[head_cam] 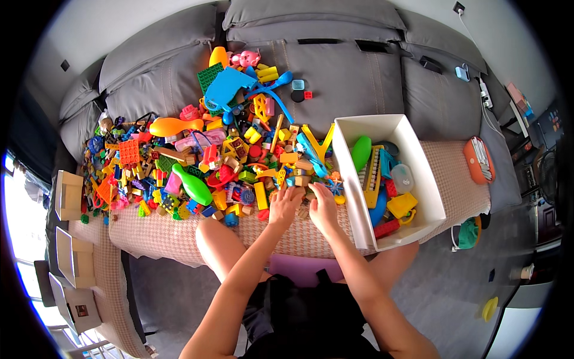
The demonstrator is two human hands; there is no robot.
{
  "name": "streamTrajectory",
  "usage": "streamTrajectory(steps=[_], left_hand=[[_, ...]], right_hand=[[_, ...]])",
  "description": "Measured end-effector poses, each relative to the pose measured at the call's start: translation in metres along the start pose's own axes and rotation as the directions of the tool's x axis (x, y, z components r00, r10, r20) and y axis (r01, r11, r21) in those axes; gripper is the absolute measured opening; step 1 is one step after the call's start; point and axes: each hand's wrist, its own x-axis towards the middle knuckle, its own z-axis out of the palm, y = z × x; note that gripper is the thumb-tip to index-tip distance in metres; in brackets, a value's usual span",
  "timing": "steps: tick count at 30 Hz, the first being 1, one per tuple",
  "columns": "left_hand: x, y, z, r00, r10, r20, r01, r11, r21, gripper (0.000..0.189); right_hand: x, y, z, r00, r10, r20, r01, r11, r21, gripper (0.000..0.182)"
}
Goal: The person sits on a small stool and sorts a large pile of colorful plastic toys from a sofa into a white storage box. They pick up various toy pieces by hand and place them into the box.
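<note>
A large heap of mixed plastic and wooden toys (254,151) is spread over the sofa seat before me. My left hand (285,207) reaches palm down into its near edge, fingertips among small blocks; whether they grip one is hidden. Just to its right, my right hand (323,207) has its thumb apart from the fingers, and nothing shows in it. A wooden block (302,181) lies just beyond both hands. Near them are a yellow block (260,195), a green toy bowling pin (192,185) and a yellow Y-shaped piece (319,142).
Right of the heap stands a white open box (432,188) holding a green pin (361,154), a yellow toy keyboard (373,175) and other toys. An orange container (475,168) with white sticks is farther right. Several cream bins (74,258) line the left side.
</note>
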Motion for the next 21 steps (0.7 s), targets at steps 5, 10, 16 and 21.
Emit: streamTrajectory(steps=[5, 10, 16, 21], left_hand=[[-0.023, -0.005, 0.008, 1.000, 0.014, -0.006, -0.014, 1.000, 0.001, 0.033], [-0.011, -0.004, 0.009, 0.999, -0.043, -0.001, 0.043, 0.998, 0.044, 0.023], [-0.004, -0.003, 0.013, 0.996, -0.067, -0.057, 0.060, 0.991, -0.120, 0.023], [-0.010, 0.011, 0.002, 0.920, -0.373, -0.124, 0.233, 0.773, -0.590, 0.032]], right_hand=[[0.037, 0.014, 0.035, 0.975, -0.006, 0.220, 0.049, 0.981, -0.188, 0.047], [0.034, 0.027, 0.043, 0.969, 0.012, 0.247, 0.033, 0.984, -0.178, 0.040], [-0.021, 0.051, 0.019, 0.990, 0.070, 0.123, -0.056, 0.991, -0.120, 0.027], [-0.036, 0.022, -0.004, 0.977, 0.172, -0.126, -0.166, 0.984, 0.057, 0.024]])
